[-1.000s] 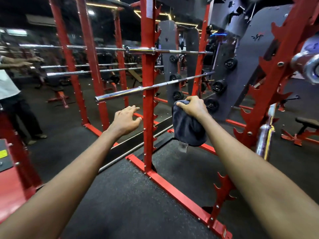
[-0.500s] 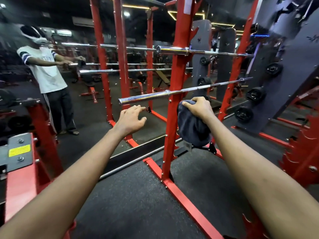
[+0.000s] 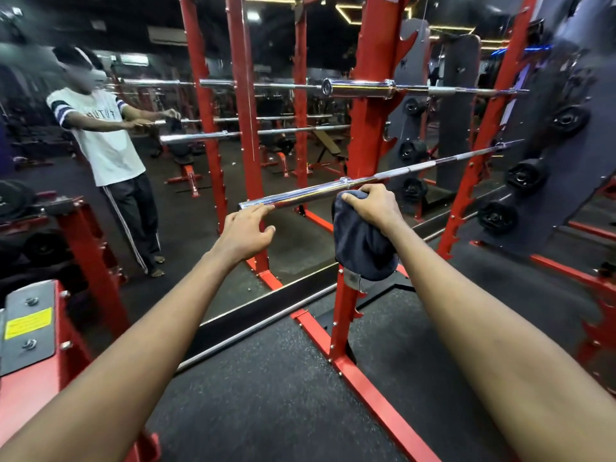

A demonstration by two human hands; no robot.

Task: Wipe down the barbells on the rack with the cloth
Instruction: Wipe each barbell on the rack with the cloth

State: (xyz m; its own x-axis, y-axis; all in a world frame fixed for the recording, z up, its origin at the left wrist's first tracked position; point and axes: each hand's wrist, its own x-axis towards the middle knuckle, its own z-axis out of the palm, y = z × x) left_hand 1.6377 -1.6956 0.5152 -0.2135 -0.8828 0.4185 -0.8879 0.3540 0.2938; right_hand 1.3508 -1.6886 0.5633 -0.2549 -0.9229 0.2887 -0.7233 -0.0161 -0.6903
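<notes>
- Left hand [image 3: 245, 230]: fingers straight and slightly spread, holding nothing. The fingertips [image 3: 263, 210] meet the near end of the lower barbell [image 3: 300, 194], while the thumb stands apart below it.
- Right hand [image 3: 370, 205]: fingers curled tight over a bunched dark cloth [image 3: 361, 248], which hangs below the fist in a loose pouch. The fist sits just under and in front of the lower barbell. Whether the cloth touches the bar cannot be told.
- Lower barbell: a chrome bar resting across the hooks of the red rack [image 3: 373, 128]. It slopes from its near sleeve on the left up to the far upright on the right, and the two hands lie well apart along this sleeve.
- Upper barbell [image 3: 360, 87]: lies level across the rack, high above both hands, with its chrome sleeve end facing left.
- Floor [image 3: 266, 378]: dark speckled rubber, crossed by the rack's red base rail.
- Background, right: black weight plates [image 3: 496, 216] hang on pegs of a grey stand.
- Background, left: a person [image 3: 110, 145] in a white T-shirt and dark striped trousers stands with both arms stretched toward another bar.
</notes>
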